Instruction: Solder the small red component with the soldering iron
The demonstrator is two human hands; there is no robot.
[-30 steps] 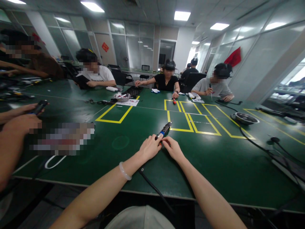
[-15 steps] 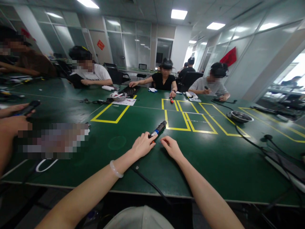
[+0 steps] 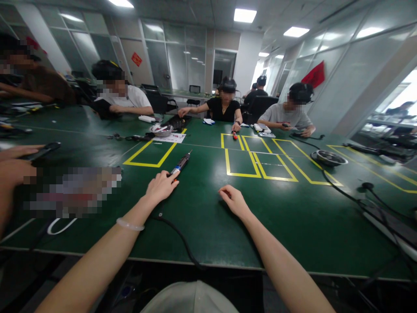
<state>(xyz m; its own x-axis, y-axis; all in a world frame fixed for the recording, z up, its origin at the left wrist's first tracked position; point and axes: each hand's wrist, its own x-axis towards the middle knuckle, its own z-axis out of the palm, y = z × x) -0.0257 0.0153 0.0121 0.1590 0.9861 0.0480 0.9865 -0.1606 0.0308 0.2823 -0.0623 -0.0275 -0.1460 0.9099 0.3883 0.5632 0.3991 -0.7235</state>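
My left hand is closed around an electric screwdriver with a dark body, a blue band and a bit of orange. Its narrow tip points away from me, up and to the right, over the green table. Much of the grip is hidden under my palm, and a black cord runs from below this hand to the table's front edge. My right hand rests on the table farther right, its fingers curled together and nothing seen in them. It is apart from the screwdriver.
Yellow tape outlines mark the green table. A round metal dish and black cables lie to the right. At the left are a co-worker's hands and a blurred-out item. Several people sit across the table.
My left hand has moved left with the electric screwdriver, and the cord has shifted left with it. My right hand has stayed nearly where it was.
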